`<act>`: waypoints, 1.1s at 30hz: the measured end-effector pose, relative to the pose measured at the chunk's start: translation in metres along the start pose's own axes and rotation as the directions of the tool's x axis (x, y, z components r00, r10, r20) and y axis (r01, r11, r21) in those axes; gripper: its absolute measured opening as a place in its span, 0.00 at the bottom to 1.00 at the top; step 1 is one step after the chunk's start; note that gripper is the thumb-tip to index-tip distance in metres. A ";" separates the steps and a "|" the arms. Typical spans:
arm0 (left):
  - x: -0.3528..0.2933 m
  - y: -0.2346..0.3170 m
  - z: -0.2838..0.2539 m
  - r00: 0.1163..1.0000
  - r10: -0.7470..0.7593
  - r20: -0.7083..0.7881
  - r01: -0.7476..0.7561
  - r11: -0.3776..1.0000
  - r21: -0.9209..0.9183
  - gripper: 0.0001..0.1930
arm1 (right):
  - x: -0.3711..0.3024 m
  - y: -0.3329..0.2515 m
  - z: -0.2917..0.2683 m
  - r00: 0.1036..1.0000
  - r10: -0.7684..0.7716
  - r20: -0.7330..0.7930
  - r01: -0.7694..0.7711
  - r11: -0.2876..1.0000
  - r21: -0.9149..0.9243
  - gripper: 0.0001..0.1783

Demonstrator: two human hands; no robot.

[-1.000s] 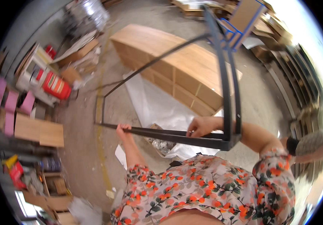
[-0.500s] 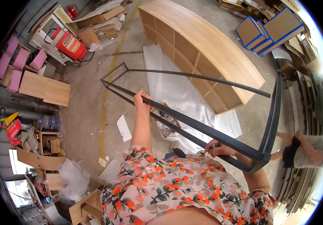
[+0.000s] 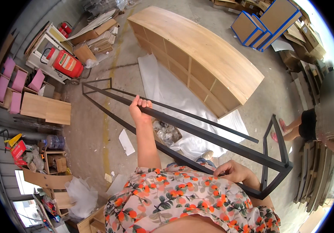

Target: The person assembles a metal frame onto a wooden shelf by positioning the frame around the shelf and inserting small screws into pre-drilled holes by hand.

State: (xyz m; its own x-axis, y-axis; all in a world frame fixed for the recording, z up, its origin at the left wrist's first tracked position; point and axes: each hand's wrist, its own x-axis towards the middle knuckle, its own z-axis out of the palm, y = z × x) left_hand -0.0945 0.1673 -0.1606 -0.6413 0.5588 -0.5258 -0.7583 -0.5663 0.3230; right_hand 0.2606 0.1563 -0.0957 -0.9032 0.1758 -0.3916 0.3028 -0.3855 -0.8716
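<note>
A long black metal frame, built of square bars with a rectangular loop at each end, slants across in front of me. My left hand is closed around its upper middle bar, left of centre. Close to my body, my right hand has its fingers curled at the lower bar near the frame's right end. Part of that grip is hidden. Beyond the frame, a long wooden cabinet with open compartments lies on white foam sheeting.
An open box of clear plastic wrapping sits on the floor beneath the frame. Another person stands at the right by stacked boards. At left are a red fire extinguisher and wooden panels. Blue-edged panels stand far right.
The frame has turned in my hands: its far left end swung left and lower, and the loose-ended bar dropped nearer the middle bar. The other person has shifted and stands more upright.
</note>
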 end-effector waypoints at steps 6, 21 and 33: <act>-0.019 0.024 0.038 0.986 0.046 0.162 -0.048 0.999 0.013 0.15 | 0.002 0.013 -0.003 0.999 0.011 0.043 -0.015 0.996 0.090 0.12; -0.062 0.024 0.121 0.807 -0.029 0.590 -0.004 0.999 0.053 0.15 | 0.000 0.016 0.023 0.948 -0.262 -0.179 0.261 0.965 -0.029 0.06; -0.062 -0.036 0.145 0.749 -0.311 0.585 0.248 0.950 0.187 0.15 | -0.013 0.047 0.054 0.849 -0.332 -0.411 0.312 0.943 -0.117 0.07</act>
State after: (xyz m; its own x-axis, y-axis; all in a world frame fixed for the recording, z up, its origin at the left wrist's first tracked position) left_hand -0.0446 0.2403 -0.0256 -0.3131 0.9491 -0.0345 -0.9019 -0.2858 0.3239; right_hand 0.2703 0.0874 -0.1153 -0.7423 0.6496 -0.1641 0.0394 -0.2022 -0.9785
